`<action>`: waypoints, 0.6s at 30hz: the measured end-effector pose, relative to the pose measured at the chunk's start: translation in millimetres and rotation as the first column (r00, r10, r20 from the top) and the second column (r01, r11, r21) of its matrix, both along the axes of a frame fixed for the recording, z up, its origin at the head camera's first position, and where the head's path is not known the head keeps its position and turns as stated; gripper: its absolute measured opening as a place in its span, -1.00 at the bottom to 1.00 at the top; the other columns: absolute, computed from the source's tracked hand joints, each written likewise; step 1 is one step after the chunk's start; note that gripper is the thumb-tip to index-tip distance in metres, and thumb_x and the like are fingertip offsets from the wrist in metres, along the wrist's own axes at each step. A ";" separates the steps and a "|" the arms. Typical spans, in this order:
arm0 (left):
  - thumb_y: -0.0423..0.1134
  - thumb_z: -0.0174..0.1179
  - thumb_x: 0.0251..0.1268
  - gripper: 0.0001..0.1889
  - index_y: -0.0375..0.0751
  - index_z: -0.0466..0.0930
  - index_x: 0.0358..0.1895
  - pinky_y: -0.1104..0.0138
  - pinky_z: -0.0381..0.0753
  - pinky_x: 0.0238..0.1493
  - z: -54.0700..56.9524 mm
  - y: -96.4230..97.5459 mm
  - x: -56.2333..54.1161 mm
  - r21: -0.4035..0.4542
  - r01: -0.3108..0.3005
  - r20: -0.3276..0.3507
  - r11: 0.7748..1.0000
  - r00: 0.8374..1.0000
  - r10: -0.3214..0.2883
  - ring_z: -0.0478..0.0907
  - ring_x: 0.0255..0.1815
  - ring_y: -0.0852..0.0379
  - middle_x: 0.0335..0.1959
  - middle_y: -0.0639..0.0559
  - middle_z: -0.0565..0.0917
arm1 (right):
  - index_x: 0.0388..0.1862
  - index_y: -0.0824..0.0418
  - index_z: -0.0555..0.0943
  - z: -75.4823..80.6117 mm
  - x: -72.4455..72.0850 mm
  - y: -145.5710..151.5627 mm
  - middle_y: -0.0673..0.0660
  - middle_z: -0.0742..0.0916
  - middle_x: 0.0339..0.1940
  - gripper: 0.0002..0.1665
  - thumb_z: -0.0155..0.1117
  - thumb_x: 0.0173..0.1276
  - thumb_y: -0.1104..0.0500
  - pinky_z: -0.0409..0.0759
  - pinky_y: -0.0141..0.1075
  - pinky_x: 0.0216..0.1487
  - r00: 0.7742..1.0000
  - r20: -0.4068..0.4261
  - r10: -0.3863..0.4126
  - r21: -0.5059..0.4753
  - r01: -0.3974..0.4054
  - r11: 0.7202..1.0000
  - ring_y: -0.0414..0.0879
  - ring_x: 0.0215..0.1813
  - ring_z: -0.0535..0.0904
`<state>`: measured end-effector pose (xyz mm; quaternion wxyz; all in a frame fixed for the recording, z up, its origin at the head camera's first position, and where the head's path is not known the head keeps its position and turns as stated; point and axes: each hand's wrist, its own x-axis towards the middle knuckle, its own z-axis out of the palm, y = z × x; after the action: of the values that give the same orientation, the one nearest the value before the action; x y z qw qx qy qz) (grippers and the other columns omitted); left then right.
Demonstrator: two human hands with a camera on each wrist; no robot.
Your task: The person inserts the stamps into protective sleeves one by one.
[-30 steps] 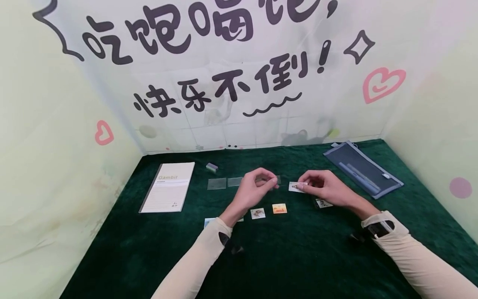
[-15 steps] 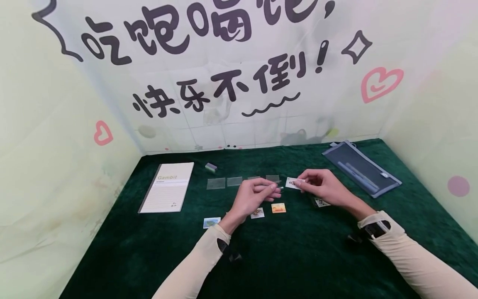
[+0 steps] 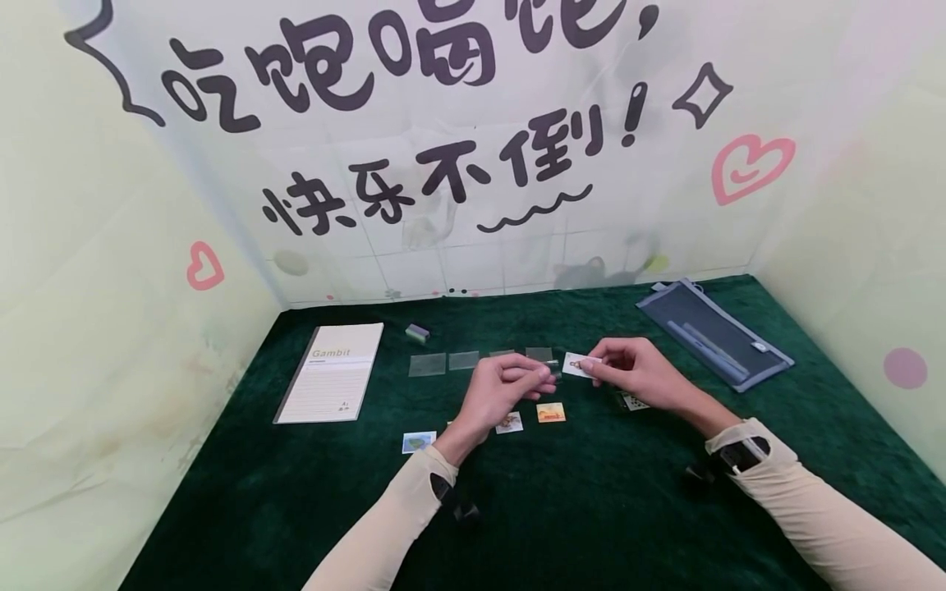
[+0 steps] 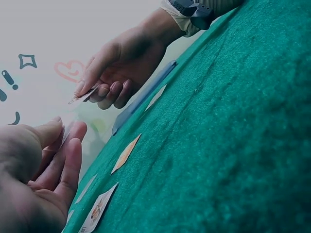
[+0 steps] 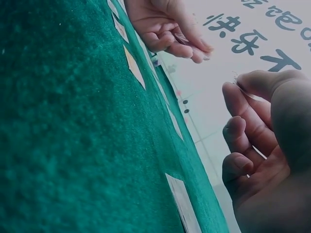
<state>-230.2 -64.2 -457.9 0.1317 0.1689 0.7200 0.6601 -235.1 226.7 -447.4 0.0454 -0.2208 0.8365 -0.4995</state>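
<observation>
My right hand (image 3: 639,376) pinches a small white stamp-like picture card (image 3: 573,364) between thumb and fingers, above the cloth. Facing it, my left hand (image 3: 501,392) pinches a small clear plastic sleeve (image 4: 65,133) between thumb and fingertips. A short gap separates the card from the sleeve. Below the left hand lie an orange picture card (image 3: 550,412), a white one with a brown picture (image 3: 510,423) and a blue one (image 3: 415,442). Another, between these last two, is mostly hidden by the left wrist. A black-and-white patterned card (image 3: 634,401) lies under the right hand.
Several clear sleeves (image 3: 427,365) lie in a row behind the left hand, one partly hidden. A notebook (image 3: 331,373) is at the left, with an eraser (image 3: 417,332) near it. A blue mesh zip pouch (image 3: 713,332) lies back right on the green cloth (image 3: 591,509).
The left hand has lowered slightly and turned, uncovering more sleeves and the blue card. The right hand has brought the white picture card slightly left, nearer the left fingertips.
</observation>
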 end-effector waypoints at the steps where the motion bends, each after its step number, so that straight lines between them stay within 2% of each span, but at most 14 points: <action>1: -0.02 0.39 0.53 -0.77 -0.01 0.80 0.07 0.28 0.83 0.05 -0.2 0.0 0.0 -0.002 -0.006 -0.003 1.000 1.000 0.006 0.88 0.00 0.07 -0.08 0.04 0.91 | -0.08 0.06 0.75 0.0 0.0 -0.1 0.11 0.80 -0.30 -0.80 0.27 0.69 0.01 0.55 -0.27 -0.30 1.000 0.003 0.000 0.001 0.000 1.000 0.17 -0.32 0.62; 8: -0.04 0.42 0.51 -0.80 0.02 0.80 0.04 0.26 0.82 0.07 1.0 0.3 0.0 -0.011 -0.031 -0.009 0.999 0.999 0.031 0.87 0.01 0.09 -0.10 0.07 0.91 | -0.09 0.06 0.75 -0.9 -0.6 -0.5 0.12 0.80 -0.30 -0.77 0.26 0.70 -0.01 0.54 -0.27 -0.31 1.000 0.018 0.006 0.005 -0.006 1.000 0.17 -0.35 0.59; 18: -0.06 0.41 0.51 -0.79 0.00 0.79 0.07 0.26 0.83 0.07 0.0 -0.1 -0.2 0.013 -0.011 0.007 1.000 1.000 0.011 0.87 0.03 0.07 -0.06 0.04 0.91 | -0.08 -0.01 0.76 -1.5 -0.3 -0.3 0.08 0.80 -0.29 -0.83 0.27 0.69 0.01 0.60 -0.26 -0.24 0.998 0.031 0.058 0.004 -0.058 0.998 0.06 -0.32 0.62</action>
<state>-230.4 -64.3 -457.9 0.1295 0.1634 0.7159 0.6663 -235.4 226.4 -448.9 0.0734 -0.2369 0.8302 -0.4992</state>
